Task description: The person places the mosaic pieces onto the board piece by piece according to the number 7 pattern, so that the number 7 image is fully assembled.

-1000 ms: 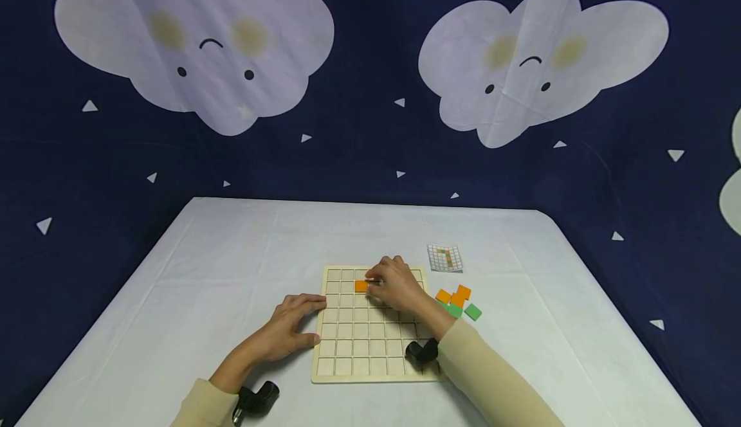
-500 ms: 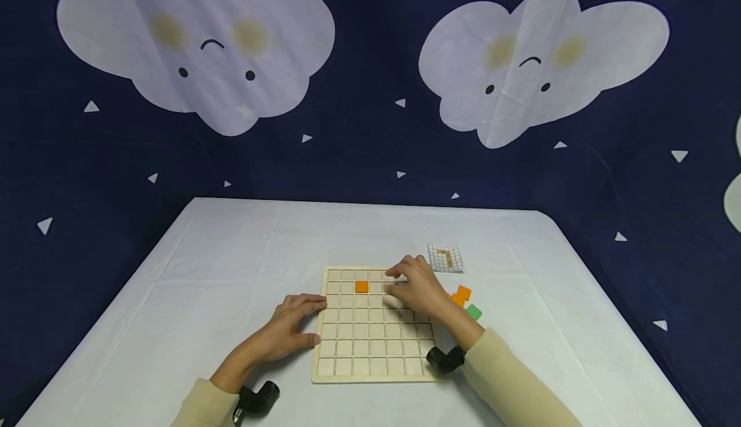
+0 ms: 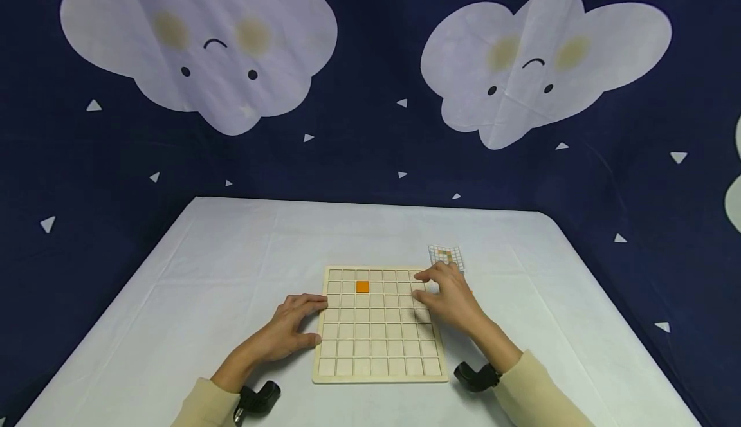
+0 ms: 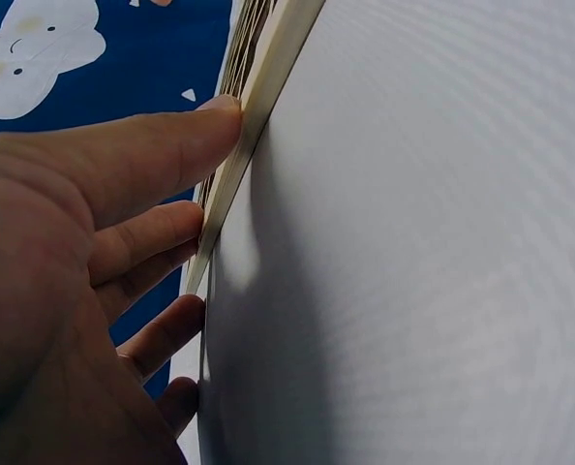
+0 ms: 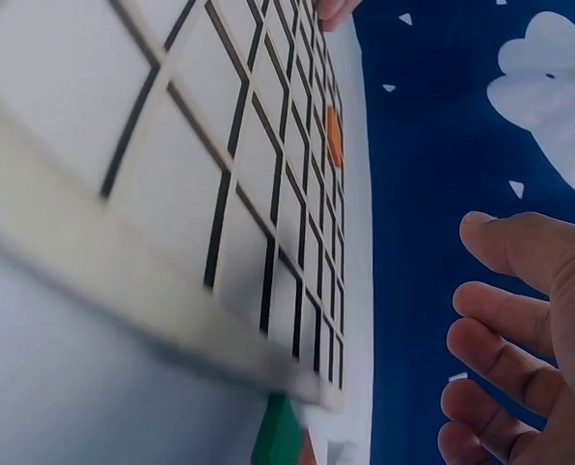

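Note:
A pale wooden grid board [image 3: 361,332] lies on the white table. One orange square tile [image 3: 362,287] sits in a cell of its second row from the far side. My left hand [image 3: 283,330] touches the board's left edge with its thumb and fingertips, which the left wrist view shows lying along the rim. Over the far right edge of the board hovers my right hand [image 3: 453,297], thumb and fingers apart with nothing between them. Beneath it, the right wrist view shows a green tile [image 5: 278,431] beside the board; the other loose tiles are almost wholly hidden in the head view.
A small card [image 3: 445,254] printed with a coloured grid pattern lies behind the right hand, partly covered by it. White cloth [image 3: 260,240] covers the table. Behind it hangs a dark blue curtain [image 3: 359,157] with clouds. Each wrist carries a black camera mount [image 3: 477,377].
My right hand has let go of the orange tile, leaving it in its cell, and moved right across the board toward the loose tiles. The left hand stays at the board's edge.

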